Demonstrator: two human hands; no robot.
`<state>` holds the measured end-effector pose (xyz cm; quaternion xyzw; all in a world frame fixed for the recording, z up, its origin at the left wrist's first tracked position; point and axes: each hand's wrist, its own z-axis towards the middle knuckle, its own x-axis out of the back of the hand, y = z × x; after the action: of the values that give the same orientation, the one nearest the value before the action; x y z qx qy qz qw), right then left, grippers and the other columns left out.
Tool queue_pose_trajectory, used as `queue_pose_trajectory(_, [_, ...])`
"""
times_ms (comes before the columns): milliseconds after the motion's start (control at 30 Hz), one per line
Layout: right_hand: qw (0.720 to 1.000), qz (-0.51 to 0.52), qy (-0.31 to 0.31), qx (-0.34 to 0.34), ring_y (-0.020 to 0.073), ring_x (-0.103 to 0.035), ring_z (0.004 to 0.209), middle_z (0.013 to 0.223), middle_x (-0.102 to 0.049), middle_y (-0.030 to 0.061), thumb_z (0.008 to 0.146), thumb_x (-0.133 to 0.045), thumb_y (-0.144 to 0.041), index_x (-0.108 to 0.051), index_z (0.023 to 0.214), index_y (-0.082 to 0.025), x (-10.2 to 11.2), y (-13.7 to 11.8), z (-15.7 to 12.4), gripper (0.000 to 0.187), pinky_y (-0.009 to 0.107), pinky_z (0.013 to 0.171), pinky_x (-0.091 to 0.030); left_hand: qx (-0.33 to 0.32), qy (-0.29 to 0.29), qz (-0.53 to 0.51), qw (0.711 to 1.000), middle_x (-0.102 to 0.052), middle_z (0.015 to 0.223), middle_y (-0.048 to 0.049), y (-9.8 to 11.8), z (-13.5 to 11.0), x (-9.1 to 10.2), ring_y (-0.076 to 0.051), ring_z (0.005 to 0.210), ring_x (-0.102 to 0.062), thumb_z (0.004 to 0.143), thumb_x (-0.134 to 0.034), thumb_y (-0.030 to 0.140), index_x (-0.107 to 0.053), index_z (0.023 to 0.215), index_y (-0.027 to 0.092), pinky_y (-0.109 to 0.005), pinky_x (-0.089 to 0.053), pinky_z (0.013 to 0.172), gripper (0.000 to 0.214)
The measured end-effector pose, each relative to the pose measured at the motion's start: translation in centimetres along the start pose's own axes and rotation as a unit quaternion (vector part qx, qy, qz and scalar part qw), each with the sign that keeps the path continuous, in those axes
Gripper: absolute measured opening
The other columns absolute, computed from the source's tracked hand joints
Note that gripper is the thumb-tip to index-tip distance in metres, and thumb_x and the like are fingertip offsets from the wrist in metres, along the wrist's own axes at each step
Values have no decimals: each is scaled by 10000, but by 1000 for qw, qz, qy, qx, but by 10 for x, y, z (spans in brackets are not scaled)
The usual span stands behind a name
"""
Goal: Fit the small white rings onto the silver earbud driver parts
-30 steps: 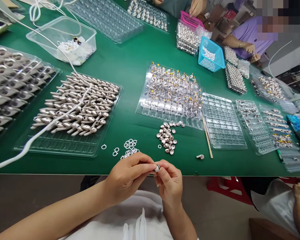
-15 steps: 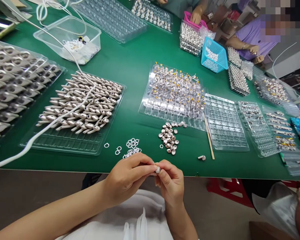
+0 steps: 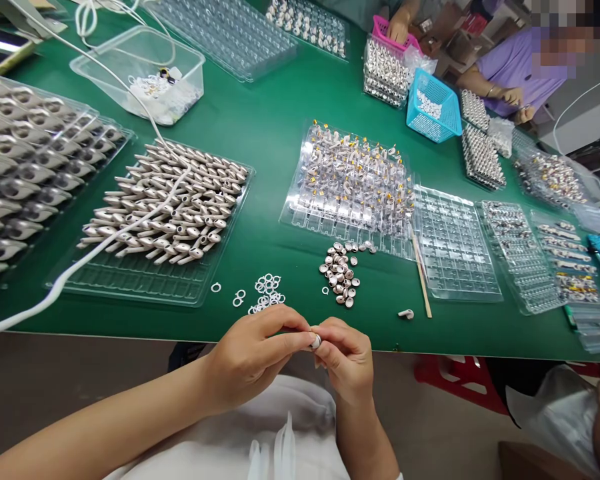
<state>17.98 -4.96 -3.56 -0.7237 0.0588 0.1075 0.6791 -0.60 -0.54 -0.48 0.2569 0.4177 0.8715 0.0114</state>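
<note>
Spreading across most of the view, a green cloth-covered worktop [image 3: 265, 133] carries everything else. At its far left lies a clear plastic tray of silvery grey shells [image 3: 30, 167]. Just beside it is a second clear plastic tray of pale beige stemmed earbud shells [image 3: 165, 200], with a thick white cable [image 3: 80, 263] running over it and off the near edge. In the middle sits a clear blister tray of white parts with gold tips [image 3: 353, 180], touching an empty clear gridded tray [image 3: 453, 247] on its right. Farther back stand a clear rectangular plastic tub [image 3: 105, 73], a blue mesh basket [image 3: 425, 127] and a pink mesh basket [image 3: 380, 30], where another person's hand [image 3: 397, 27] rests. A person in a purple sleeve [image 3: 505, 63] works at the far right corner. A thin wooden stick [image 3: 422, 277] lies along the empty tray's near left edge, with a lone white earbud piece [image 3: 406, 313] just beside its near end. In front of the middle tray is a loose heap of small round silvery caps [image 3: 341, 273], and left of it a scatter of small white rings [image 3: 267, 293]. At the near edge, the left hand [image 3: 250, 357] and the right hand [image 3: 347, 360] meet fingertip to fingertip. Both are pinched on a small round white and silver cap [image 3: 315, 342], held just off the worktop's edge above the white-clad lap, near the rings and the heap.
</note>
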Motion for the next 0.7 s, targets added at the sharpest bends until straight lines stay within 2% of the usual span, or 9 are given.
queue_pose_trajectory(500, [994,-71,-1,82,110,-564,572,702,-652,14,851,-679,-194,-750,1045,-267,-1,-4,0,219,241,518,-475,-9,8,10,1000,-665,849,-75,1,-1,-1,-134,763,-639,902,-481,39,-641,1033,164,-227,-554,654,242])
queue_pose_trajectory(700, [992,-80,-6,100,102,-582,560,748,-668,20,858,-667,-170,-738,1074,-262,-1,-6,1,245,232,512,-484,-12,19,16,1000,-660,842,-70,2,0,-2,-133,749,-640,900,-496,42,-638,1027,157,-224,-557,637,223])
